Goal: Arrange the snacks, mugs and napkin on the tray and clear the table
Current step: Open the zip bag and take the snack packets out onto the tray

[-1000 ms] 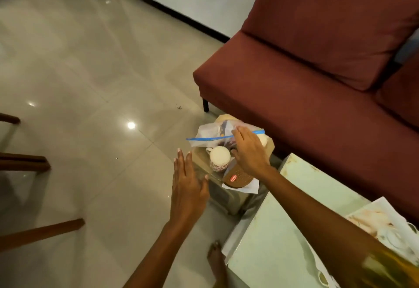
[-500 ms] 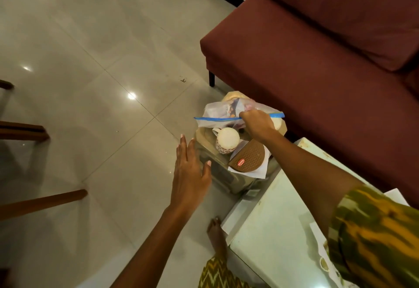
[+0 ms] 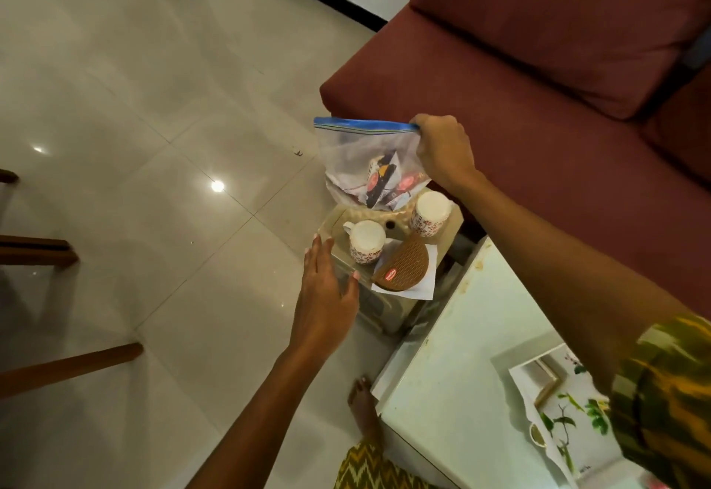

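Note:
My right hand (image 3: 442,150) grips the blue zip edge of a clear snack bag (image 3: 361,157) and holds it up above a small glass side table (image 3: 346,269). Wrapped snacks show inside the bag. On that table stand two upside-down white mugs with red patterns, one near the left (image 3: 367,242) and one at the far right (image 3: 429,215). A brown half-round woven coaster (image 3: 404,267) lies on a white napkin (image 3: 429,277) beside them. My left hand (image 3: 327,296) is open, fingers spread, at the table's left edge.
A dark red sofa (image 3: 538,84) stands right behind the side table. A pale low table (image 3: 454,373) with a floral tray (image 3: 565,407) is at the lower right. Wooden chair legs (image 3: 69,367) reach in from the left over glossy floor tiles. My bare foot (image 3: 361,404) is below.
My right hand has lifted the snack bag up off the side table, uncovering the far mug. The camera view has tilted down. My left hand stays by the table's edge.

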